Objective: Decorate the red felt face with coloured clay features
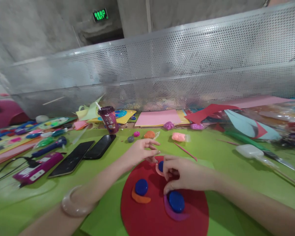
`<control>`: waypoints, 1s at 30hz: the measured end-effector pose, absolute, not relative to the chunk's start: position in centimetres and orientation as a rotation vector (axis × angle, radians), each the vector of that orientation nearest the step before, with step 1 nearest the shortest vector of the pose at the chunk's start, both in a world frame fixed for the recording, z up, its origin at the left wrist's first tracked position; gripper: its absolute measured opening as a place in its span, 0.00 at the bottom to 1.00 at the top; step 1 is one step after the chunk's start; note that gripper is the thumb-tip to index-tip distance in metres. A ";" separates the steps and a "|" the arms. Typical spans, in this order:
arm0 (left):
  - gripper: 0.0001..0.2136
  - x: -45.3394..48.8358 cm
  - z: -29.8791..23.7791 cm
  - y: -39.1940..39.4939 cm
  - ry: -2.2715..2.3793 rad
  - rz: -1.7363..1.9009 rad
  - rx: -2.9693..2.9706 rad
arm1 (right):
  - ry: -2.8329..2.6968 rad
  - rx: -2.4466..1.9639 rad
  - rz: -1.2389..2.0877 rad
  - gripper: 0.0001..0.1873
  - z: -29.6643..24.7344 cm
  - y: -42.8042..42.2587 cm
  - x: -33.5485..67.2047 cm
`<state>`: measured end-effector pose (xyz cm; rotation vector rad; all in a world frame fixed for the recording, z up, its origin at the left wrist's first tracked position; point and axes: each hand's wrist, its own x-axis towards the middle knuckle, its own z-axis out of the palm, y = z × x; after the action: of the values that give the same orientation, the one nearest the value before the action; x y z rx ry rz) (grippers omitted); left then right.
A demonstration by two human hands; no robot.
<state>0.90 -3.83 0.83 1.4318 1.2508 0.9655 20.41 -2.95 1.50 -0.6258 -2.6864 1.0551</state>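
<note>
On a red paper circle [159,213] lie three blue clay discs, each with a curved clay strip at its edge. An orange strip [140,198] curves under the left blue disc [141,187], and a purple strip [173,214] under the right blue disc [176,201]. My right hand [184,173] is curled over the circle and partly covers the far blue disc [160,166] with its peach strip [158,170]. Its thumb is by the purple strip's upper end; what its fingers hold, if anything, is hidden. My left hand [142,150] hovers at the circle's far edge, fingers apart, holding nothing visible.
Two phones [100,147], a purple power bank [38,168] and a lidded cup [108,119] stand left. Packed peach clay [179,137] and a thin pink stick [186,151] lie beyond the circle. A green-handled knife [280,159] and a white glue-like tool [250,150] lie right.
</note>
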 end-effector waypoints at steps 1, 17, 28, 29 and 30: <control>0.13 0.9 0.8 -3.8 1.250 0.968 1.432 | -2.682 -0.625 1.060 0.14 1.5 -3.0 20.4; 0.13 0.9 1.0 -3.8 1.269 0.942 1.433 | -2.678 -0.628 1.060 0.18 1.5 -2.9 20.4; 0.14 0.9 1.2 -4.0 1.286 0.939 1.443 | -2.667 -0.634 1.046 0.16 1.4 -3.0 20.5; 0.14 0.9 1.2 -4.0 1.283 0.938 1.443 | -2.667 -0.638 1.040 0.15 1.4 -3.0 20.4; 0.13 0.9 1.2 -4.0 1.281 0.939 1.441 | -2.668 -0.642 1.034 0.15 1.4 -3.0 20.4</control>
<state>0.95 -3.99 1.18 1.4413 1.2811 0.9386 20.42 -3.04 1.43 -0.6423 -2.6678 1.0335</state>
